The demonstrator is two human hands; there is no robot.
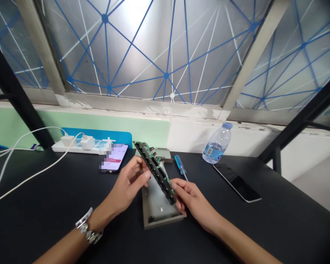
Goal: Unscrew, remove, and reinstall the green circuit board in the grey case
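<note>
A long circuit board [155, 171] with a black strip of connectors along one side is held up, tilted, above an open grey metal case [165, 216]. My left hand [132, 181] is closed at the board's left edge, thumb in front and fingers curled near its upper part. At the lower right end, my right hand [191, 196] pinches the board; some of its fingers are hidden behind it. The shallow case lies on the table under the board, which covers part of it. A blue-handled screwdriver [179, 164] rests just right of the case.
On the black table [57, 194], a lit phone [116, 157] lies to the left and a dark phone [236, 183] to the right. A water bottle [217, 145] stands by the wall. A white power strip [71, 146] with plugged-in chargers trails white cables [41, 172].
</note>
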